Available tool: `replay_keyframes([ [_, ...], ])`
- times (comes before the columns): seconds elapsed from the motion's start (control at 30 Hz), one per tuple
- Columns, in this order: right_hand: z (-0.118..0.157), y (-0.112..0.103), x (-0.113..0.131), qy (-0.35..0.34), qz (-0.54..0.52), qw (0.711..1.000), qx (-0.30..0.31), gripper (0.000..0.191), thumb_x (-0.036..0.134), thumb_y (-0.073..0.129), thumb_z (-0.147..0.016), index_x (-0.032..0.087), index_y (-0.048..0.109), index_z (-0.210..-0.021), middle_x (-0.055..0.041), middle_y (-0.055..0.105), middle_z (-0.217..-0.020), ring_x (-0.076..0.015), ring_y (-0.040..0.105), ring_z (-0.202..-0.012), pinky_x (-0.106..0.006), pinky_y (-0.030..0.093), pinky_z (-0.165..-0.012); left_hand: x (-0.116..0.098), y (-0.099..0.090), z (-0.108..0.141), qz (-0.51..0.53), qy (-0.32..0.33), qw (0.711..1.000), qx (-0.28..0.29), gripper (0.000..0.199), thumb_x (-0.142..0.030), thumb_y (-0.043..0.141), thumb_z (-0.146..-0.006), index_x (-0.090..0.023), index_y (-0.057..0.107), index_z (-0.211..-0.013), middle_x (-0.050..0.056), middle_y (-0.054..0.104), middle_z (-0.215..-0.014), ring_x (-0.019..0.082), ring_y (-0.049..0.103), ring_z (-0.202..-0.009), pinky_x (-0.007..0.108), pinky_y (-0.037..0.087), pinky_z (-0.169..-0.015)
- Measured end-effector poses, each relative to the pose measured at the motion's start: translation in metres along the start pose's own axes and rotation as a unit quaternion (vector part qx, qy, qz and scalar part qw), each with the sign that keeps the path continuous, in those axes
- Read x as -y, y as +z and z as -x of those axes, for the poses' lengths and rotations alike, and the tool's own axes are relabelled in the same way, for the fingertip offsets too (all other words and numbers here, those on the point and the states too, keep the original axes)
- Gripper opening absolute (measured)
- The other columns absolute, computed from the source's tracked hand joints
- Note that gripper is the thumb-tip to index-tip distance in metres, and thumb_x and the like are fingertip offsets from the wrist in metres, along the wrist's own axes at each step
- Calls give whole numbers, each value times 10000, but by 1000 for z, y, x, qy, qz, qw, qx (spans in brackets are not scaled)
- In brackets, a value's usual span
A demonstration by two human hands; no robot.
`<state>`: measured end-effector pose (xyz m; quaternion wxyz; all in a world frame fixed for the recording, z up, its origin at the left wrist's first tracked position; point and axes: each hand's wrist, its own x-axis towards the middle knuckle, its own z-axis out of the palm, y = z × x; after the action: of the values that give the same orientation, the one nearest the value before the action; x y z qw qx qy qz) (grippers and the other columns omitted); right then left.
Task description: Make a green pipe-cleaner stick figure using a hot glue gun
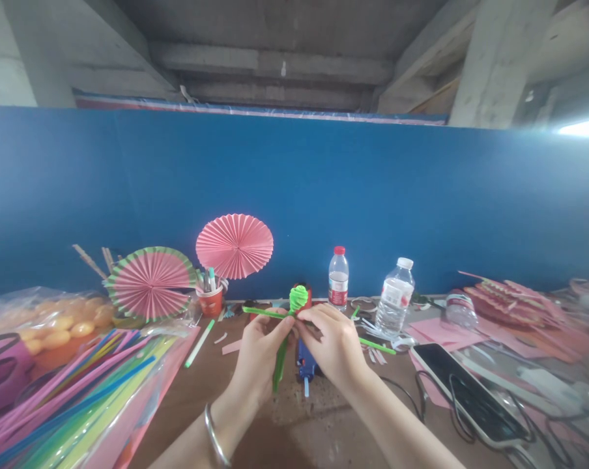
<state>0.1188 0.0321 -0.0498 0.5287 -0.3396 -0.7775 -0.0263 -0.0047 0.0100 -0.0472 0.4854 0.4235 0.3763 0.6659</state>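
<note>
Between my hands, above the brown table, is a bright green pipe cleaner piece with a coiled, rounded top (pixel 299 298). Green strands stick out to the left and hang below the fingers. My left hand (pixel 259 348) pinches it at the base of the coil, thumb and forefinger together. From the other side, my right hand (pixel 331 335) closes its fingertips on the same piece. Behind and below them lies a blue glue gun (pixel 305 361), partly hidden by my right hand.
On the left are bundled coloured pipe cleaners (pixel 89 397) in plastic and a pink paper fan (pixel 150 286). A red cup of pens (pixel 210 301) stands behind. To the right are two bottles, one a water bottle (pixel 396 296), a phone (pixel 470 394) with cables, and pink paper scraps.
</note>
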Motion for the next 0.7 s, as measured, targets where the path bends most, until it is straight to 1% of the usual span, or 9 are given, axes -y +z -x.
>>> replay_keyframes([
  [0.1, -2, -2, -1, 4, -5, 1000, 15, 121, 172, 503, -790, 181, 623, -792, -29, 630, -751, -137, 555, -715, -240, 438, -673, 0, -2, -2, -39, 16, 999, -20, 175, -287, 639, -686, -131, 585, -740, -24, 556, -547, 76, 481, -507, 177, 386, -499],
  [0.17, -3, -4, -3, 11, -1, 1000, 28, 126, 158, 498, -782, 184, 621, -794, -25, 631, -758, -140, 557, -725, -244, 438, -680, -1, -4, -3, -60, 13, 997, -46, 189, -306, 642, -682, -132, 585, -725, -22, 559, -533, 77, 481, -502, 174, 373, -483],
  [0.3, -5, -7, -8, 29, 7, 999, 33, 125, 151, 499, -765, 186, 617, -786, -25, 635, -774, -143, 566, -735, -247, 447, -695, -3, -8, -5, -51, 26, 995, -83, 201, -321, 655, -666, -141, 576, -710, -25, 563, -529, 74, 486, -498, 174, 373, -485],
  [0.5, -6, -8, -12, 58, 14, 998, 34, 120, 132, 502, -736, 180, 608, -764, -18, 629, -741, -144, 574, -707, -235, 453, -662, -2, -9, -9, -9, 41, 995, -91, 204, -314, 674, -636, -151, 598, -734, -24, 588, -553, 90, 518, -526, 194, 399, -527],
  [0.7, -7, -10, -12, 49, 34, 998, 35, 128, 110, 482, -730, 178, 588, -707, -6, 604, -686, -125, 549, -658, -213, 428, -632, -1, -10, -10, -16, 53, 994, -93, 205, -309, 670, -641, -140, 600, -733, -11, 604, -558, 102, 533, -535, 214, 405, -549],
])
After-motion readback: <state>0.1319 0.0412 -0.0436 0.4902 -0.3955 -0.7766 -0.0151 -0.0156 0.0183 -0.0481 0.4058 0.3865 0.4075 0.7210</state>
